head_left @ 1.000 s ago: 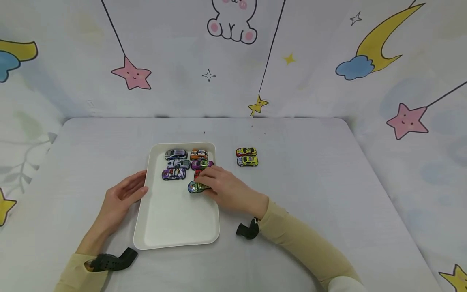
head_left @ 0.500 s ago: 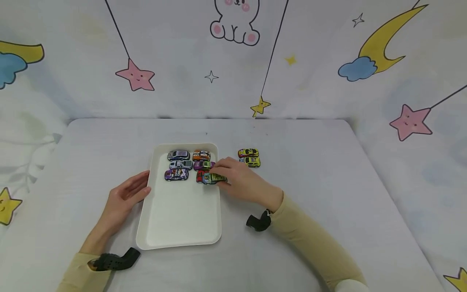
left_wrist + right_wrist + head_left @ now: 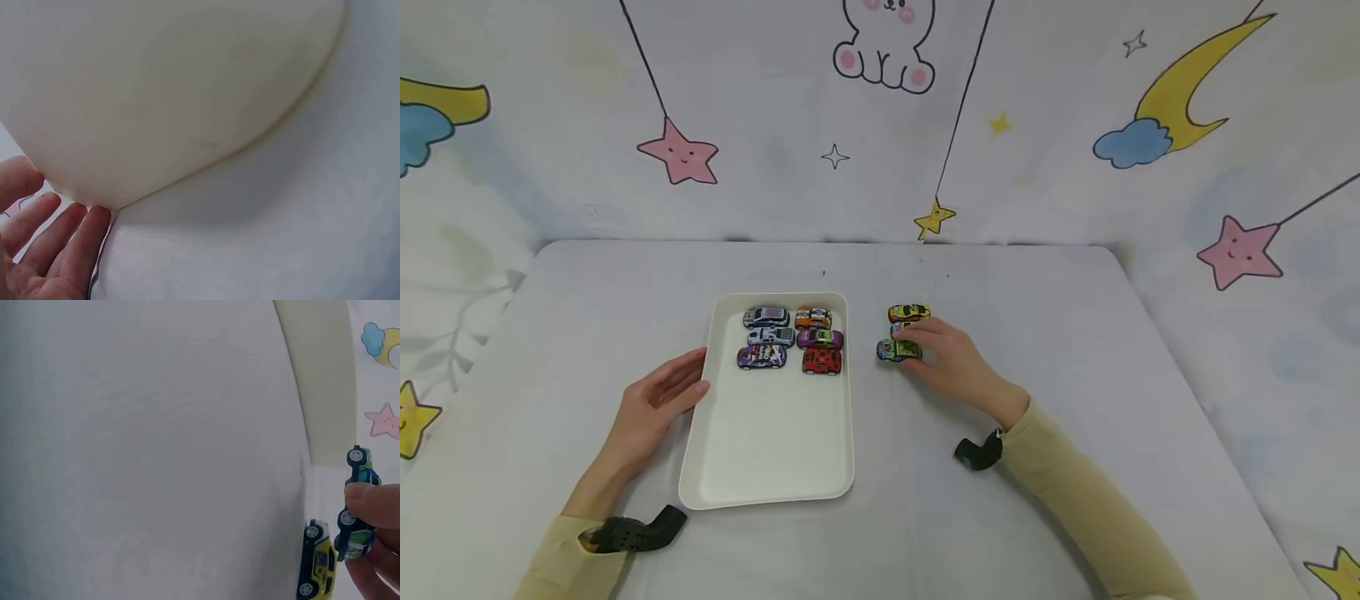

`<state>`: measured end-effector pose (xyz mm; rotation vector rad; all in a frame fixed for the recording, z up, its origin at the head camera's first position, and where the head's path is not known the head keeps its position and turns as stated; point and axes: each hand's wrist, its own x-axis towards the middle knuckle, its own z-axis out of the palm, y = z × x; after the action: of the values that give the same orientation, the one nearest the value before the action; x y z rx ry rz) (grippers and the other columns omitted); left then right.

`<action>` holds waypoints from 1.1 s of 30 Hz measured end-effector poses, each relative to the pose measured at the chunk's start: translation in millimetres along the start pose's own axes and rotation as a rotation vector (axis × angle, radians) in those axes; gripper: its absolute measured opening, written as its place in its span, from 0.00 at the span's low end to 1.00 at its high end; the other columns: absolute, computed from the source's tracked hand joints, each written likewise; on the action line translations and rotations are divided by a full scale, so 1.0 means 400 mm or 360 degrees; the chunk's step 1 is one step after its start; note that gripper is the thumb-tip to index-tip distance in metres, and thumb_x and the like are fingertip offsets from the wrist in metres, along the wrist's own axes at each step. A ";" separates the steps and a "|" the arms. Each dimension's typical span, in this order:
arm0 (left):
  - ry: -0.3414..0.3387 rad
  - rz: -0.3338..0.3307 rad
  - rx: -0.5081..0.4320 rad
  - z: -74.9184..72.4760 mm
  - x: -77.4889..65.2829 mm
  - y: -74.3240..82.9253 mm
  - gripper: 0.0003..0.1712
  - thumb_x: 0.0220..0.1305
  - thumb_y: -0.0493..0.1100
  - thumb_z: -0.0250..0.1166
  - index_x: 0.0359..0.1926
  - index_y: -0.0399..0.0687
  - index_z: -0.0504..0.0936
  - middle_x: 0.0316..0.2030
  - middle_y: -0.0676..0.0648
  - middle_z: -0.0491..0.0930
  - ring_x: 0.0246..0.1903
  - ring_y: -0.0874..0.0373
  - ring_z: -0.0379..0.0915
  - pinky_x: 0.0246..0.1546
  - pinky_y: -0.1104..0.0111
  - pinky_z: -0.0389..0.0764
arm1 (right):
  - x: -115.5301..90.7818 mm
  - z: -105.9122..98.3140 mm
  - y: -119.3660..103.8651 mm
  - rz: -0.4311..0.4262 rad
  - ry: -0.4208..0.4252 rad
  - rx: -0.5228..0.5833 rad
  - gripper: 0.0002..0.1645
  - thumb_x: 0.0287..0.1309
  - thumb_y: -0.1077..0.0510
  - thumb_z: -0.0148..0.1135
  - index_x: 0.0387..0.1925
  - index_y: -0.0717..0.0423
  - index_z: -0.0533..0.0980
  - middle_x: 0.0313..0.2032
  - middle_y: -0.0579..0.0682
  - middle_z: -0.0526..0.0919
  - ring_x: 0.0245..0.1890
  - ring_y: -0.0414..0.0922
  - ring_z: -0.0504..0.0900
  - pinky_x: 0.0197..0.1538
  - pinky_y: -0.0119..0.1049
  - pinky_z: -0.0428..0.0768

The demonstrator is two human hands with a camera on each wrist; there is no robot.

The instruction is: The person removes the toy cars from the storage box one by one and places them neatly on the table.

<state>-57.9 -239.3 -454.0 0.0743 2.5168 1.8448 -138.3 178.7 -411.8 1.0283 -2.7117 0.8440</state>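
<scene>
A white table (image 3: pixel 1037 325) with rounded back corners fills the lower part of the head view, a few dark specks (image 3: pixel 823 272) lying near its back edge. Pale printed walls (image 3: pixel 760 196) rise behind it and along both sides. Above the back edge – from left to right – come a pink star (image 3: pixel 679 154), a white animal (image 3: pixel 886 46) cut off at the top, a small yellow star (image 3: pixel 935 218) on a drawn line and, over the right back corner, a moon (image 3: pixel 1165 87) with a blue cloud (image 3: pixel 1131 143). Another pink star (image 3: pixel 1240 252) sits beyond the right edge; grey leaves (image 3: pixel 463 364) show past the left. The light is soft and even.
</scene>
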 end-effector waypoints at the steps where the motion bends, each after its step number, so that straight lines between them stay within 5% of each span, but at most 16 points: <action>1: 0.0001 -0.0003 0.0003 0.000 0.000 -0.001 0.31 0.72 0.43 0.63 0.72 0.42 0.67 0.69 0.35 0.68 0.59 0.79 0.69 0.54 0.86 0.74 | -0.005 0.000 0.009 0.0007 0.0005 0.0010 0.22 0.54 0.63 0.75 0.52 0.58 0.83 0.50 0.53 0.84 0.53 0.50 0.81 0.58 0.45 0.82; 9: -0.0004 -0.0019 0.0006 0.004 0.002 -0.004 0.31 0.72 0.44 0.63 0.72 0.43 0.68 0.69 0.34 0.68 0.58 0.80 0.68 0.54 0.85 0.74 | -0.047 0.017 0.072 0.0041 0.0070 0.0074 0.22 0.54 0.63 0.75 0.52 0.57 0.83 0.49 0.55 0.85 0.52 0.51 0.82 0.57 0.48 0.81; 21: 0.0005 -0.0031 0.0029 0.002 -0.001 0.004 0.32 0.72 0.45 0.63 0.72 0.42 0.67 0.69 0.34 0.68 0.58 0.80 0.68 0.54 0.86 0.74 | -0.072 0.077 0.101 -0.0171 0.0331 0.0288 0.22 0.51 0.66 0.75 0.51 0.59 0.83 0.50 0.53 0.84 0.53 0.50 0.80 0.59 0.38 0.79; 33: 0.0020 -0.0028 0.0051 0.002 0.002 0.000 0.31 0.71 0.44 0.64 0.72 0.43 0.68 0.69 0.36 0.69 0.58 0.80 0.68 0.54 0.86 0.74 | -0.070 0.074 0.109 -0.0031 0.0443 0.0269 0.18 0.48 0.61 0.80 0.43 0.57 0.84 0.45 0.50 0.83 0.47 0.46 0.82 0.54 0.33 0.79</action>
<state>-58.6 -238.4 -454.2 0.0414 2.5474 1.8045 -142.5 205.3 -464.9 0.8883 -2.4284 1.1355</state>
